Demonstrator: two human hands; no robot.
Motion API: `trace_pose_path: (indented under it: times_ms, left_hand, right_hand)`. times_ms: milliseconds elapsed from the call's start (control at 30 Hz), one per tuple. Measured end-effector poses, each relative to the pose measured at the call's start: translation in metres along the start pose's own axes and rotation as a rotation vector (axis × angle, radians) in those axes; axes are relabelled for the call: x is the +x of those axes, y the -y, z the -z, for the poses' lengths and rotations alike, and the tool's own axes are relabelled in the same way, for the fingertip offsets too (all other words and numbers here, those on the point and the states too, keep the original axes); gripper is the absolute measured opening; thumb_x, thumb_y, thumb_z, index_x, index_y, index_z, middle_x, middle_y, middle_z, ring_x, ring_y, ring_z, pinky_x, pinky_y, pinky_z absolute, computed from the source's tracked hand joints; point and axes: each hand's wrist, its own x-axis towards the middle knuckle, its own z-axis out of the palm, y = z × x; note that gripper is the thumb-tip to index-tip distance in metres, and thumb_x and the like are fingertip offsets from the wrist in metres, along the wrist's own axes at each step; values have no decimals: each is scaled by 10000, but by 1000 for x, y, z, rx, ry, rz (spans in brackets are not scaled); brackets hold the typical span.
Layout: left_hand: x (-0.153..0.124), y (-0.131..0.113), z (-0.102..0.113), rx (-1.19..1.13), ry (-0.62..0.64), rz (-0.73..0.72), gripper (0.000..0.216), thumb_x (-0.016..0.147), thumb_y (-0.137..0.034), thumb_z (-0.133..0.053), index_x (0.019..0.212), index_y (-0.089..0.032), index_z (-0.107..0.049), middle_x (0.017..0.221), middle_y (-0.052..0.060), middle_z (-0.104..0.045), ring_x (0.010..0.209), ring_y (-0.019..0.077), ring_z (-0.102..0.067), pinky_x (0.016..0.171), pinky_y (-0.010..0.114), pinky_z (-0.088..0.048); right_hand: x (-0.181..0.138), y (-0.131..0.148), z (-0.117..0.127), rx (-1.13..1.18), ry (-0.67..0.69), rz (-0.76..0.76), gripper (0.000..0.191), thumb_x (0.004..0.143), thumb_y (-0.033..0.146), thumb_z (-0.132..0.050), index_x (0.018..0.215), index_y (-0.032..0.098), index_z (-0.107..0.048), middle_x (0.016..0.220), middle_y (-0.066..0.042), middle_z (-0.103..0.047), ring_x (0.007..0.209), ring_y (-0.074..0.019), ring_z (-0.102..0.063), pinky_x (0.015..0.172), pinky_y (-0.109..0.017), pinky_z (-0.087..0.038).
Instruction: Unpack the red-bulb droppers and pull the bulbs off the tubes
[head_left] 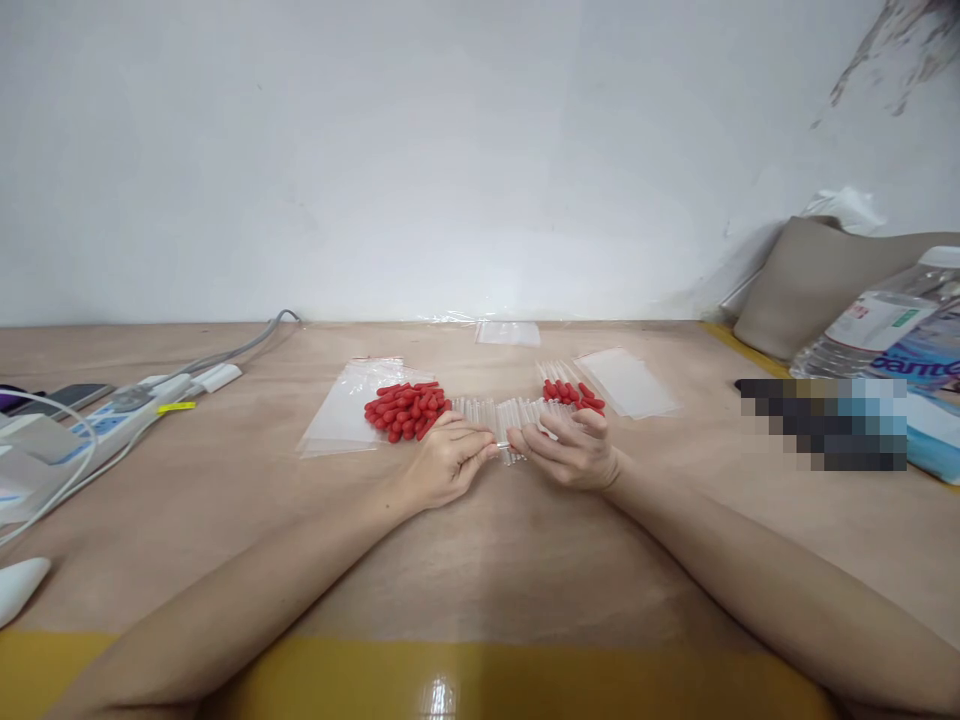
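Observation:
My left hand (448, 460) and my right hand (571, 450) meet at the middle of the wooden table (480, 560). Both pinch a thin clear glass tube (502, 443) between their fingertips. Behind them lies a row of several clear tubes (501, 410). A heap of small red rubber caps (406, 408) rests just behind my left hand, partly on a clear plastic bag (341, 415). A smaller group of red-capped tubes (574, 393) lies just behind my right hand.
More clear bags lie at the back right (628, 382) and back centre (508, 333). A power strip with cables (124, 410) sits at the left. A water bottle (877, 330) and a grey bag (825, 280) stand at the right. Yellow tape (480, 680) runs along the near edge.

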Motion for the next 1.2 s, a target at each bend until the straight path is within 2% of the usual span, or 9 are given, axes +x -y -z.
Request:
trace_pose_path:
  times_ms: [100, 267, 400, 500, 600, 700, 833, 967, 1200]
  left_hand:
    - [2, -3, 2, -24, 27, 40, 289, 911, -231, -359, 729, -151, -569, 630, 20, -603, 628, 119, -566, 682, 279, -402]
    - [2, -7, 3, -50, 79, 98, 354, 919, -235, -333, 608, -151, -480, 532, -17, -468, 529, 95, -451, 637, 260, -372]
    - [0, -3, 5, -73, 78, 120, 339, 914, -242, -346, 623, -151, -494, 559, -5, -502, 573, 107, -477, 658, 259, -378]
    - [-3, 8, 10, -46, 14, 240, 355, 915, -257, -341, 618, -152, -505, 571, 3, -517, 584, 113, -485, 638, 249, -386]
    - [-2, 21, 12, 54, -41, 365, 326, 916, -281, -341, 704, -158, -557, 638, 12, -531, 621, 122, -502, 621, 242, -394]
    - [1, 30, 7, 154, -11, 370, 269, 909, -265, -348, 866, -160, -592, 749, 32, -520, 703, 139, -513, 665, 255, -414]
    - [5, 32, -4, 204, 39, 295, 280, 870, -156, -347, 1063, -150, -550, 811, 48, -466, 724, 146, -490, 692, 272, -438]
    - [5, 30, -11, 221, 32, 206, 312, 834, -100, -374, 1098, -155, -532, 830, 53, -471, 741, 148, -489, 678, 266, -450]
    - [4, 28, -19, 221, 18, 182, 195, 799, -70, -400, 843, -141, -576, 820, 62, -533, 761, 158, -526, 688, 276, -467]
  right_hand:
    - [1, -3, 1, -65, -25, 12, 172, 873, 225, -475, 848, 309, -623, 716, 85, -647, 720, -66, -578, 583, -295, -193]
    - [0, -6, -4, -351, -449, 221, 53, 786, 222, -612, 766, 270, -621, 643, 113, -608, 696, -49, -549, 645, -291, -215]
    - [-5, -14, -5, -338, -436, 224, 31, 792, 265, -613, 771, 285, -625, 689, 100, -622, 730, -66, -549, 661, -280, -255]
    - [-13, -32, -7, -156, -381, 27, 59, 815, 264, -578, 789, 277, -630, 707, 55, -631, 708, -94, -541, 664, -282, -294]
    - [-19, -56, -10, 142, -276, -356, 159, 849, 267, -499, 820, 231, -652, 743, -12, -607, 685, -116, -534, 646, -269, -369]
    - [-21, -80, -12, 265, -152, -700, 220, 830, 278, -477, 835, 182, -675, 813, -64, -571, 790, -152, -549, 683, -261, -423]
    - [-27, -106, -9, 281, 194, -1086, 259, 778, 222, -476, 959, 165, -652, 821, -53, -603, 758, -155, -572, 659, -245, -428]
    - [-36, -117, -6, 272, 305, -1200, 272, 690, 206, -563, 945, 139, -627, 797, -44, -638, 685, -145, -577, 584, -222, -410]
    - [-35, -113, -11, 236, 335, -1226, 117, 702, 240, -556, 764, 172, -628, 745, -17, -650, 688, -131, -574, 586, -203, -391]
